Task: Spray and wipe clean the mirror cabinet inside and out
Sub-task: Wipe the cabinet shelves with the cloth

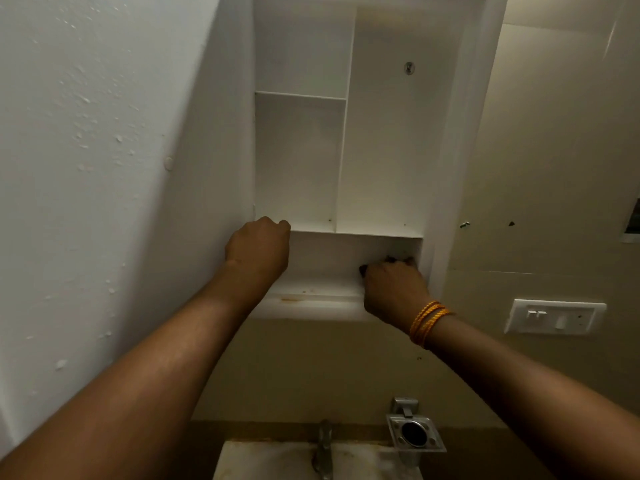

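Two hands are seen reaching up from below toward one open cabinet point(346, 150), which is taken as the landmark. Nearest the viewer, well below the cabinet, one tap point(323, 445) and one metal holder point(414, 433) are seen at a basin point(242, 462). Below and to the right of the cabinet, one switch plate point(556, 317) is fixed to the wall.

The left hand point(258, 249) is placed at the cabinet's lower left corner, fingers curled over the edge where the low shelf point(356, 232) meets the side; nothing else is seen in its hold. The right hand point(394, 289), with orange threads point(427, 320) wound at the wrist, is pushed into the bottom compartment point(325, 258) at its right end. Its fingers are curled, and something dark shows at the fingertips; whether a cloth is held cannot be told.

The bottom compartment runs long from left to right, so the unwiped stretch is judged to lie leftward from the right hand, along that axis. The right hand is the nearer to it and already inside. A brownish stain point(292, 299) is seen on the front ledge point(311, 304), left of the right hand.

Above the low shelf, three compartments are counted: two stacked at the left, parted by one small shelf point(300, 95), and one tall at the right, with one screw fitting point(409, 68) on its back. No spray bottle is seen.
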`<state>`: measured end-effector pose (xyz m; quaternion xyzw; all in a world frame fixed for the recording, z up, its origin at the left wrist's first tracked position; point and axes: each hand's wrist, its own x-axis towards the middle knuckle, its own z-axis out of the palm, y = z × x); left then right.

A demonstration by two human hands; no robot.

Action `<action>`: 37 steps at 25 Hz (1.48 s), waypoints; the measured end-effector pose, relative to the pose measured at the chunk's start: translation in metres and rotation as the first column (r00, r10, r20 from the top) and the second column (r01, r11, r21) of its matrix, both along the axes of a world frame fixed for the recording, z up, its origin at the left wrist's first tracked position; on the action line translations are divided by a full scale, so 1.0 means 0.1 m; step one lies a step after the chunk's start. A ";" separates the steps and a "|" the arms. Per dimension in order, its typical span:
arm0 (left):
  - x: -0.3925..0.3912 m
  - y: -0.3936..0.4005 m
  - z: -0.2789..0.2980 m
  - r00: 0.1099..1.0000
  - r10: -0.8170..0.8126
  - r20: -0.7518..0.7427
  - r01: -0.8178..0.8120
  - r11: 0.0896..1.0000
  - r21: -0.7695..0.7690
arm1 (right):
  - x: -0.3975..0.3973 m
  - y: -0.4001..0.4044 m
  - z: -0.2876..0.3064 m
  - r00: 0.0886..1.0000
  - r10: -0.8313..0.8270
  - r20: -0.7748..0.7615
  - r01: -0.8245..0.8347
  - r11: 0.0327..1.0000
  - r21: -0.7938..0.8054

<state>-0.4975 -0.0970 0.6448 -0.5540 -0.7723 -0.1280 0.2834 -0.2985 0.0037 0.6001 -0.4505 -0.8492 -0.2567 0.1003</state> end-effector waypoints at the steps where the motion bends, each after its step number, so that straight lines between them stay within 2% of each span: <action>1: -0.03 0.01 -0.02 1.000 -0.008 0.008 0.008 1.000 0.014 | 0.02 0.02 -0.05 0.991 0.030 -0.132 -0.035 0.999 -0.039; 2: -0.04 0.02 -0.04 1.000 -0.013 0.015 0.013 1.000 0.029 | 0.02 0.00 -0.11 0.978 0.027 -0.207 -0.034 0.999 -0.028; 5: -0.06 0.02 -0.09 0.999 -0.028 0.041 0.025 0.997 0.069 | -0.01 -0.03 -0.36 0.969 -0.054 -0.241 0.075 0.994 0.075; 9: -0.08 0.00 -0.13 0.995 -0.065 0.070 0.056 0.991 0.122 | -0.05 0.16 -0.67 0.957 0.037 -0.287 0.018 0.982 0.187; 14: -0.05 -0.02 -0.12 0.986 -0.098 0.132 0.074 0.981 0.177 | -0.45 0.10 -0.68 0.866 -0.044 -0.497 0.088 0.994 0.065; 17: -0.06 -0.05 -0.08 0.970 -0.131 0.205 0.087 0.974 0.210 | -0.82 -0.04 -0.72 0.861 0.006 -0.509 0.013 0.999 0.033; 20: -0.10 -0.07 -0.05 0.889 -0.208 0.407 0.110 0.962 0.251 | -1.17 -0.22 -0.72 0.853 0.071 -0.517 -0.081 0.997 0.004; 23: -0.12 -0.04 -0.01 0.841 -0.191 0.505 0.100 0.974 0.201 | -1.44 -0.38 -0.66 0.824 0.193 -0.533 -0.213 0.977 0.026; 27: -0.08 -0.02 0.03 0.857 -0.127 0.500 0.060 0.987 0.147 | -1.62 -0.51 -0.57 0.738 0.362 -0.569 -0.407 0.912 0.052; 32: -0.06 -0.04 0.02 0.844 -0.137 0.518 0.052 0.983 0.175 | -1.41 -0.37 -0.61 0.678 0.484 -0.553 -0.537 0.840 0.076; 37: -0.06 -0.10 0.03 0.840 -0.153 0.521 0.077 0.983 0.164 | -1.10 -0.30 -0.57 0.672 0.564 -0.480 -0.628 0.777 0.035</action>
